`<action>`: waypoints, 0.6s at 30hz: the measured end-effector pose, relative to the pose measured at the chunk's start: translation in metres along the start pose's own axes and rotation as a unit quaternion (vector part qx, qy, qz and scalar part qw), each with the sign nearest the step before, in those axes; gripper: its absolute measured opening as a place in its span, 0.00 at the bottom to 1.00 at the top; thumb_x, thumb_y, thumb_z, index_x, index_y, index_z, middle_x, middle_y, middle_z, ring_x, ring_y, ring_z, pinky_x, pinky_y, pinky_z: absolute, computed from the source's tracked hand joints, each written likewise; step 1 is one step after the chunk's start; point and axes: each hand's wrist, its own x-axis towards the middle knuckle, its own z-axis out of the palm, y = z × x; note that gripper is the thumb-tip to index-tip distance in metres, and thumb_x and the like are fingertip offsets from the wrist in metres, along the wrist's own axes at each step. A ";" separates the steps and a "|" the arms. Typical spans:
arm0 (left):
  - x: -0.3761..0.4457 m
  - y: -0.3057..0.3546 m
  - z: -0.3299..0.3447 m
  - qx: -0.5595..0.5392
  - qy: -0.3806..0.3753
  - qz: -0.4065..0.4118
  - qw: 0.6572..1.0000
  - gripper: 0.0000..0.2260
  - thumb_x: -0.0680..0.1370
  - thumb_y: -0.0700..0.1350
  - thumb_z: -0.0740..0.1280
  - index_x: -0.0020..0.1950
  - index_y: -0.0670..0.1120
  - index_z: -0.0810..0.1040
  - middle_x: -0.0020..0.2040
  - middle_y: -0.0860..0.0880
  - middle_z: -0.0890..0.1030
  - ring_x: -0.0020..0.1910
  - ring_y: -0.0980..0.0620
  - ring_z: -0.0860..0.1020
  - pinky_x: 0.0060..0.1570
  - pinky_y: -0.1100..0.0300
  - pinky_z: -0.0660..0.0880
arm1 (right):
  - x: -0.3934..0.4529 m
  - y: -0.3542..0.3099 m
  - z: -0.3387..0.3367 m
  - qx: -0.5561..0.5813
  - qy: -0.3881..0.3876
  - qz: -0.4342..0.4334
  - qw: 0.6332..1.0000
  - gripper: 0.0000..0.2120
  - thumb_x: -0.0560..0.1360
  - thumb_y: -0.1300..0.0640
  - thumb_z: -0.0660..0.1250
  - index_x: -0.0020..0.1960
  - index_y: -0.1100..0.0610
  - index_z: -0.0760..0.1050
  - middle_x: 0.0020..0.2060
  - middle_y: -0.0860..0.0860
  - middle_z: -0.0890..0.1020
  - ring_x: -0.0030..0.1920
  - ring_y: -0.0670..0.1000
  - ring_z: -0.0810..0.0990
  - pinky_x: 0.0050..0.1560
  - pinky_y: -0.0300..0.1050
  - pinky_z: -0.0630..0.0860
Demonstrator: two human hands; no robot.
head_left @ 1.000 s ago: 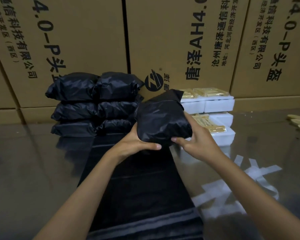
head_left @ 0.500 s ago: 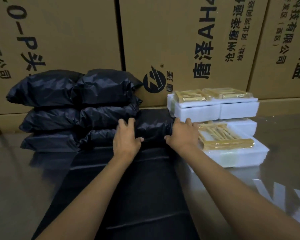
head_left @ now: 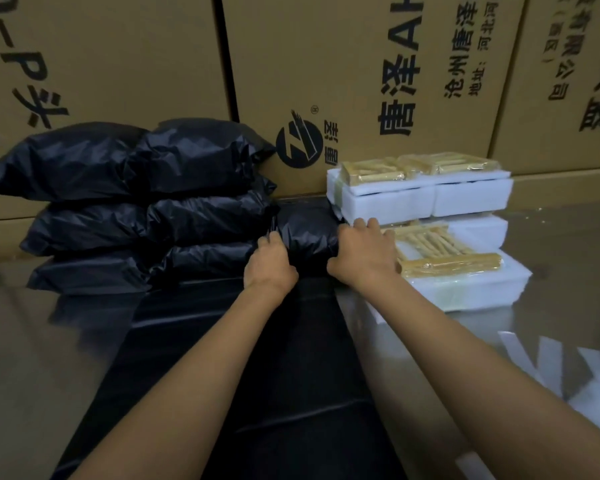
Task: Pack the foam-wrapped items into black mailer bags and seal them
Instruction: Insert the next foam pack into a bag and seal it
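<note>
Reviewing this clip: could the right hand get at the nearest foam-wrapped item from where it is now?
Probably yes. The right hand rests on the black mailer bag, directly beside the nearest foam-wrapped item; nothing lies between them, and its top is uncovered.

Seven filled black mailer bags (head_left: 201,157), four foam-wrapped items (head_left: 465,275), three cardboard boxes (head_left: 361,64), two hands (head_left: 271,268).

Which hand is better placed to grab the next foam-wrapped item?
Probably the right hand: it sits right beside the front foam-wrapped item, while the left hand is across the packed bag.

One head-worn view — looking forward and down, close over the table (head_left: 66,341).
</note>
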 end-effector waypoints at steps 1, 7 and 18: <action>-0.006 0.001 -0.003 -0.009 -0.018 0.000 1.000 0.22 0.78 0.43 0.67 0.70 0.42 0.64 0.68 0.40 0.68 0.64 0.39 0.72 0.57 0.49 0.72 | -0.009 0.008 -0.004 -0.020 0.000 0.010 1.000 0.24 0.73 0.46 0.68 0.66 0.53 0.70 0.64 0.53 0.73 0.70 0.59 0.65 0.65 0.57 0.64; -0.054 0.039 -0.010 -0.139 -0.033 0.087 0.986 0.15 0.82 0.54 0.61 0.52 0.43 0.79 0.50 0.45 0.78 0.53 0.45 0.76 0.52 0.52 0.74 | -0.069 0.047 -0.009 0.079 0.109 0.078 0.988 0.30 0.75 0.38 0.64 0.70 0.55 0.68 0.71 0.52 0.69 0.74 0.57 0.62 0.70 0.59 0.60; -0.075 0.110 0.012 -0.513 -0.255 -0.160 0.804 0.22 0.73 0.59 0.70 0.62 0.48 0.75 0.59 0.48 0.80 0.56 0.50 0.78 0.54 0.57 0.75 | -0.103 0.082 -0.005 0.565 0.012 0.363 0.741 0.35 0.78 0.41 0.64 0.74 0.65 0.64 0.70 0.62 0.71 0.67 0.63 0.73 0.65 0.55 0.73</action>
